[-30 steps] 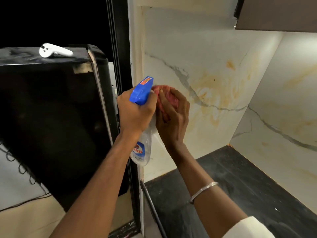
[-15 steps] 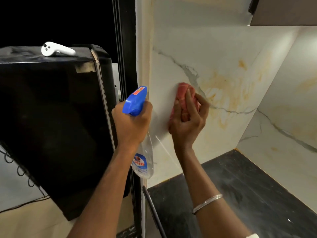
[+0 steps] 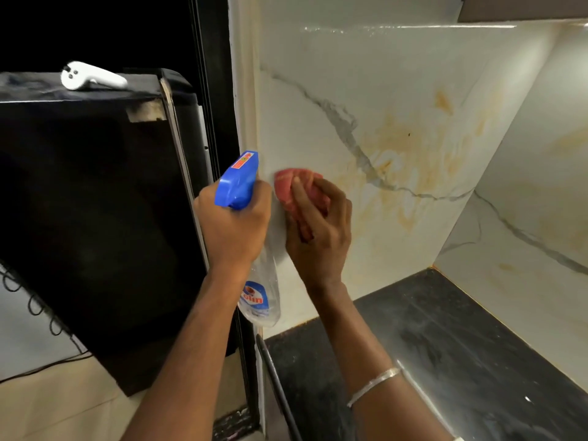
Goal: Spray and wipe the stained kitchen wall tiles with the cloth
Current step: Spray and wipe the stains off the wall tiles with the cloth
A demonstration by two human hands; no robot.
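My left hand (image 3: 234, 224) grips a clear spray bottle (image 3: 259, 297) with a blue trigger head (image 3: 237, 181) that points up at the wall. Just to its right, my right hand (image 3: 318, 230) presses a pink cloth (image 3: 291, 187) flat against the white marble-look wall tiles (image 3: 397, 100). Yellow-orange stains (image 3: 410, 173) spread over the tile to the right of the cloth, around a grey vein. A second stained tile wall (image 3: 537, 186) meets it at the corner on the right.
A black refrigerator (image 3: 95, 202) stands close on the left, with a white controller (image 3: 90, 76) on top. A dark stone counter (image 3: 445, 361) runs below the tiles. A cabinet underside (image 3: 525, 7) hangs at the top right.
My right hand slid the cloth rightward over the tile half a second ago, then came back left beside the spray head. My left hand with the bottle has stayed about level.
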